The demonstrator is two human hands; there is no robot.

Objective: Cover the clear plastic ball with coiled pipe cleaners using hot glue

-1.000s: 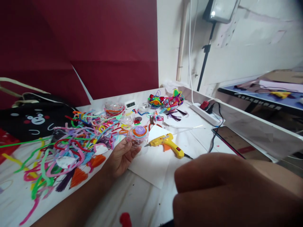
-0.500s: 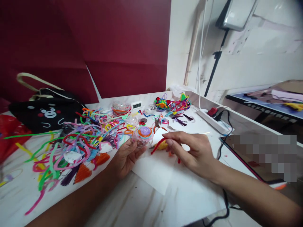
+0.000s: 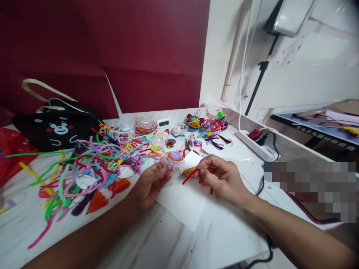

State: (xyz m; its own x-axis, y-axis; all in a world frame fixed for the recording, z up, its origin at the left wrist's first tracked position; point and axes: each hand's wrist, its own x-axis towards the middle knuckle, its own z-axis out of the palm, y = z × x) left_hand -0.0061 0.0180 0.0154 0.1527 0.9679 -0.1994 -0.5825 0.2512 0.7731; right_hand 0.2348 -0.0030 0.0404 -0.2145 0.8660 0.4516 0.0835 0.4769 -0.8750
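Note:
My left hand (image 3: 148, 183) is closed round a small clear plastic ball (image 3: 173, 161) with purple and orange pipe cleaner coiled on its top. It holds the ball just above the white table (image 3: 168, 239). My right hand (image 3: 221, 177) pinches a short red pipe cleaner (image 3: 190, 175), whose free end points toward the ball. Behind my right hand, a yellow glue gun (image 3: 190, 170) lies on a white sheet of paper (image 3: 185, 201), mostly hidden.
A large heap of coloured pipe cleaners (image 3: 92, 164) covers the table's left. A black bear tote bag (image 3: 56, 129) lies behind it. Finished colourful figures (image 3: 207, 123), clear domes (image 3: 144, 125), a small clock (image 3: 163, 122) and a power strip (image 3: 255, 144) stand further back.
My right hand came from close to the camera out to the table with the red pipe cleaner, then drew it nearer the ball. The view shifted left.

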